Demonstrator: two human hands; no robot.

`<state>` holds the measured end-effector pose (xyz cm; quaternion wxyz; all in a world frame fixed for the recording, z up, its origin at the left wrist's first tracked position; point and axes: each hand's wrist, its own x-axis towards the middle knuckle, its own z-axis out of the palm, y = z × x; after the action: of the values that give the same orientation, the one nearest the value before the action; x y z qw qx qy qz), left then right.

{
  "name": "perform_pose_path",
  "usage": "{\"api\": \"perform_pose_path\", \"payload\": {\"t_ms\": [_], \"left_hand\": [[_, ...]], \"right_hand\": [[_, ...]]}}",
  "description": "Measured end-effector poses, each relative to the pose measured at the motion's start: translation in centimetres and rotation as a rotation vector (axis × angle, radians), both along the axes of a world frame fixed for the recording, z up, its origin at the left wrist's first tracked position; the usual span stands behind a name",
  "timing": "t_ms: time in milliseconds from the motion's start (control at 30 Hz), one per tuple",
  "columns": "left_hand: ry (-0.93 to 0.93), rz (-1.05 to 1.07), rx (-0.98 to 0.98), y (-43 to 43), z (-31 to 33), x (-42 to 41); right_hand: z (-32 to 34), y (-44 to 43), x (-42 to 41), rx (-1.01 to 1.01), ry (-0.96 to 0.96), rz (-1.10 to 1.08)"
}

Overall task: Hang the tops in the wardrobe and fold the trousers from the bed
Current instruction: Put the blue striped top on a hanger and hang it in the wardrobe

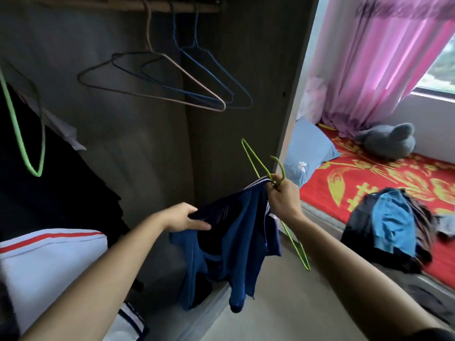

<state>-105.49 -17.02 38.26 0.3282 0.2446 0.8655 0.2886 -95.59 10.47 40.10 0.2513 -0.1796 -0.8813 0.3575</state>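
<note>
A: Where is the blue top (234, 232) hanging?
B: Around six o'clock, in front of the open wardrobe (147, 143) — the left hand (187, 219) is gripping one shoulder, fingers curled into the cloth.
A: And the right hand (283, 196)?
B: It is pinching the neck of the green hanger (299, 252) by the collar. Empty hangers (172, 77) are dangling at twelve o'clock; a heap of clothes (391, 225) is lying on the bed (357, 173) at three.

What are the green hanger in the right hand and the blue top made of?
Green hanger: thin wire, probably metal under a matte green coating; it is slender and holds sharp bends. Blue top: thin, soft cloth, perhaps synthetic sportswear; it hangs limp in folds with faint sheen.
</note>
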Motion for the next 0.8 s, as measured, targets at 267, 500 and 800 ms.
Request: {"api": "perform_pose_path", "payload": {"t_ms": [267, 500, 800], "left_hand": [[0.756, 0.232, 0.118, 3.6, 4.1, -0.2], [0.917, 0.400, 0.087, 7.4, 9.6, 0.3], [0.885, 0.531, 0.037, 13.1, 11.6, 1.8]], "right_hand": [[-2.1, 3.5, 4.3, -0.003, -0.008, 0.012], [-0.4, 7.0, 7.8, -0.262, 0.134, 0.018], [1.3, 8.9, 11.8, -0.713, -0.190, 0.484]]}}
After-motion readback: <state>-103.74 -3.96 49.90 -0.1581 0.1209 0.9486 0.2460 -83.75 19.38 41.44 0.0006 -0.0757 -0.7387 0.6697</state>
